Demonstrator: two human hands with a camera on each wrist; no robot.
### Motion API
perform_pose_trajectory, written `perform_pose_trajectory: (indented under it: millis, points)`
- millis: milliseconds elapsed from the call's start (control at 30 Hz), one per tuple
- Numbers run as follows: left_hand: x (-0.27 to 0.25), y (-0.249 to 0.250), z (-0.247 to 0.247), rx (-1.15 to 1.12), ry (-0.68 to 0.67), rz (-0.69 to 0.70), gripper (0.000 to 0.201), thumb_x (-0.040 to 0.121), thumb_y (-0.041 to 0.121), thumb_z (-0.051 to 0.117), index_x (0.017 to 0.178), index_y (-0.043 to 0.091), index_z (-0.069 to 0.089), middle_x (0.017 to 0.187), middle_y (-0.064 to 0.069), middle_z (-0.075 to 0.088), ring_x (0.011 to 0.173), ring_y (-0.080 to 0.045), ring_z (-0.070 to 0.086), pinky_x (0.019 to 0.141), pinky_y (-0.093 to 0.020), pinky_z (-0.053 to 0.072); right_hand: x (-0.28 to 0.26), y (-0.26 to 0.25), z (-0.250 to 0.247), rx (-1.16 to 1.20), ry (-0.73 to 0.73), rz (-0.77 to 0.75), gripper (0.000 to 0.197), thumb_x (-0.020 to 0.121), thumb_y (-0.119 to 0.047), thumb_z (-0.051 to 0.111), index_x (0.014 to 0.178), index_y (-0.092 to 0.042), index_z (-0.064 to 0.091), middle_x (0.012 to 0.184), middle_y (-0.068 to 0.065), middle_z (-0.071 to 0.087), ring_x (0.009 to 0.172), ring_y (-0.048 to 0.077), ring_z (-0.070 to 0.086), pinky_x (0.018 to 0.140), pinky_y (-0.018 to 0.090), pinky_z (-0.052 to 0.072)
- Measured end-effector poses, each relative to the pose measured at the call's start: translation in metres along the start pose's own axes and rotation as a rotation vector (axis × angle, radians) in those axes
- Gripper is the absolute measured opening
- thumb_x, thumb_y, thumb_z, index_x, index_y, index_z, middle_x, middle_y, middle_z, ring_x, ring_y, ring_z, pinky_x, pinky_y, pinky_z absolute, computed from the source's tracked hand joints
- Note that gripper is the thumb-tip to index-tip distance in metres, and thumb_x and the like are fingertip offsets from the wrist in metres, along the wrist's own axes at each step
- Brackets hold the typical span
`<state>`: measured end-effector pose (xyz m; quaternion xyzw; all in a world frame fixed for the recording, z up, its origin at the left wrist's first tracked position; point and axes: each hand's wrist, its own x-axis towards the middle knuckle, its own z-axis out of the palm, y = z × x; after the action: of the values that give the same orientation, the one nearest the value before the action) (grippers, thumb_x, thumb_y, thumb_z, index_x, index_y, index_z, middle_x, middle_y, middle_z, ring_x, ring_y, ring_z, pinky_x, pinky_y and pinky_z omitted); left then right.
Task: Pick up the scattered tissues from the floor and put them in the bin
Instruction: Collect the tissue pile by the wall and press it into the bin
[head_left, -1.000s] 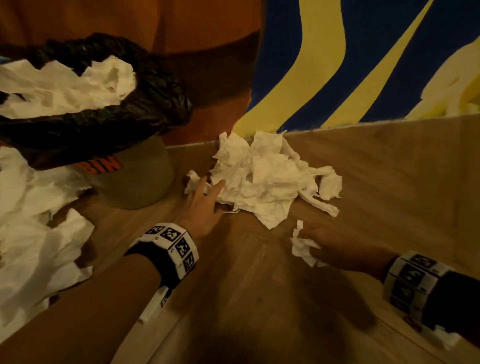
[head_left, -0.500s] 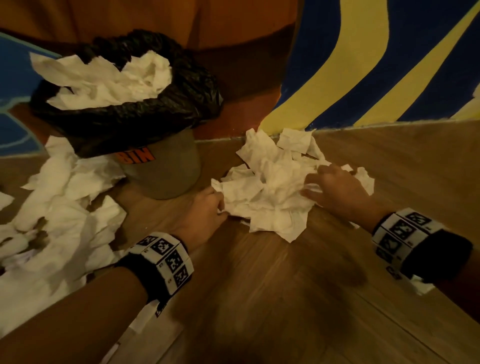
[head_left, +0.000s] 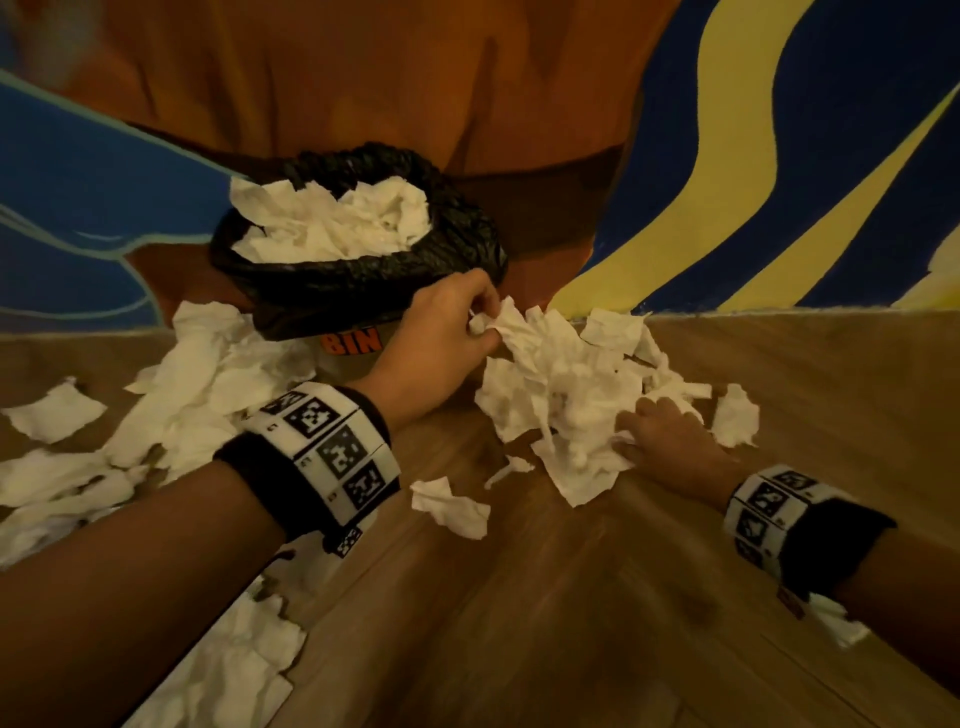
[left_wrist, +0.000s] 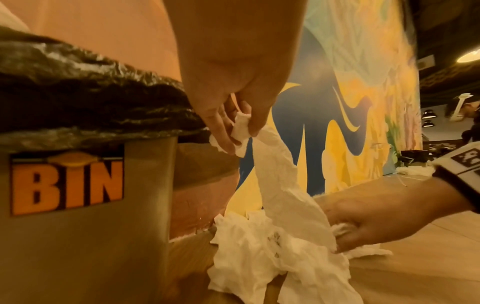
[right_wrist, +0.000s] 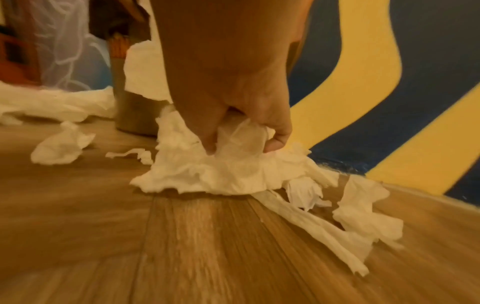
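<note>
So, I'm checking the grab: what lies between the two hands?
In the head view, the tissue pile spans from left hand to right hand; both grip it.

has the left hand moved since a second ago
Yes. The left hand has risen from the floor beside the bin's base to its rim, pinching a tissue.

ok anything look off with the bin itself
Yes: the grey bin with the black liner bag is heaped with white crumpled tissues up to its rim, so more may spill onto the wooden floor.
</note>
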<state>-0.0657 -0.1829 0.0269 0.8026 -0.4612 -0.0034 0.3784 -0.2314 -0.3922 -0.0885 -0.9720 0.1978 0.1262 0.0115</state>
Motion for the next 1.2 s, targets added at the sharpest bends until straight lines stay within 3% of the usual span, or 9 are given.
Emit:
perform_pose_trajectory:
  millis: [167, 367, 533, 633, 767, 867, 967, 1033, 1200]
  points:
    - [-0.001, 0.0, -0.026, 0.075, 0.039, 0.066, 0.01, 0.084, 0.012, 0.063, 0.093, 0.014, 0.06, 0.092, 0.002, 0.052, 0.082, -0.01, 0.047, 0.067, -0.013, 0.036, 0.008, 0.011, -0.02, 0.178, 0.217, -0.023, 0.033, 0.095, -0.036, 0.05, 0.119, -0.014, 0.057, 0.12, 0.011, 0.053, 0.111, 0.034, 0.047, 0.089, 0.043, 0.043]
    - [-0.003, -0.002, -0.039, 0.107, 0.047, 0.035, 0.008, 0.084, 0.015, 0.066, 0.091, 0.017, 0.062, 0.098, 0.003, 0.05, 0.088, -0.009, 0.046, 0.069, -0.008, 0.032, -0.002, -0.003, -0.011, -0.136, -0.071, -0.083, 0.072, 0.08, -0.064, 0.055, 0.141, -0.039, 0.028, 0.139, 0.003, 0.037, 0.131, 0.027, 0.033, 0.103, 0.047, 0.033]
    - [-0.008, 0.002, -0.046, 0.105, 0.031, 0.0, 0.013, 0.087, 0.009, 0.059, 0.093, 0.019, 0.067, 0.109, 0.009, 0.052, 0.099, -0.003, 0.047, 0.079, -0.009, 0.035, 0.003, -0.013, -0.01, -0.141, -0.058, -0.035, 0.035, 0.095, -0.043, 0.044, 0.128, -0.03, 0.049, 0.132, 0.005, 0.043, 0.124, 0.026, 0.036, 0.1, 0.044, 0.036]
    - [-0.003, 0.009, -0.07, 0.015, 0.066, -0.049, 0.014, 0.091, 0.013, 0.054, 0.098, 0.02, 0.064, 0.092, 0.0, 0.064, 0.079, -0.014, 0.061, 0.064, -0.029, 0.051, 0.005, -0.021, -0.046, 0.134, 0.091, -0.022, 0.029, 0.099, -0.036, 0.04, 0.113, -0.016, 0.056, 0.113, 0.008, 0.047, 0.11, 0.026, 0.041, 0.093, 0.04, 0.035]
    - [0.017, 0.006, -0.115, 0.004, 0.253, -0.043, 0.011, 0.09, 0.015, 0.054, 0.098, 0.016, 0.062, 0.094, -0.006, 0.065, 0.08, -0.018, 0.065, 0.069, -0.042, 0.057, -0.003, -0.039, -0.132, 0.798, 0.345, -0.048, 0.04, 0.098, -0.028, 0.041, 0.088, 0.008, 0.055, 0.087, 0.016, 0.051, 0.076, 0.022, 0.047, 0.074, 0.042, 0.042]
    - [0.034, -0.001, -0.145, 0.095, 0.408, -0.05, 0.014, 0.088, 0.017, 0.058, 0.099, 0.016, 0.067, 0.11, -0.008, 0.058, 0.095, -0.017, 0.058, 0.082, -0.041, 0.055, -0.002, -0.058, -0.187, 1.07, 0.411, -0.122, 0.03, 0.094, -0.027, 0.044, 0.08, -0.006, 0.06, 0.077, 0.008, 0.064, 0.065, 0.013, 0.06, 0.061, 0.03, 0.05]
    - [0.04, -0.012, -0.164, 0.189, 0.515, -0.059, 0.019, 0.089, 0.019, 0.061, 0.106, 0.016, 0.069, 0.119, -0.007, 0.047, 0.106, -0.016, 0.045, 0.095, -0.029, 0.043, 0.01, -0.085, -0.228, 1.239, 0.495, -0.2, 0.007, 0.088, -0.006, 0.055, 0.084, -0.01, 0.058, 0.088, 0.016, 0.068, 0.077, 0.023, 0.07, 0.066, 0.037, 0.059]
    - [0.038, -0.019, -0.168, 0.198, 0.553, -0.039, 0.021, 0.09, 0.018, 0.061, 0.109, 0.011, 0.068, 0.113, -0.004, 0.041, 0.109, -0.018, 0.043, 0.095, -0.022, 0.039, 0.02, -0.108, -0.248, 1.185, 0.563, -0.272, 0.008, 0.085, 0.002, 0.056, 0.092, 0.001, 0.053, 0.09, 0.016, 0.06, 0.072, 0.016, 0.066, 0.064, 0.027, 0.055]
    - [0.028, -0.048, -0.161, 0.285, 0.417, -0.031, 0.031, 0.093, 0.008, 0.05, 0.12, -0.004, 0.058, 0.123, -0.014, 0.034, 0.117, -0.025, 0.041, 0.097, -0.012, 0.028, 0.05, -0.169, -0.263, 1.1, 0.565, -0.298, 0.011, 0.091, -0.006, 0.044, 0.095, -0.016, 0.043, 0.084, 0.002, 0.049, 0.066, 0.012, 0.048, 0.055, 0.028, 0.039]
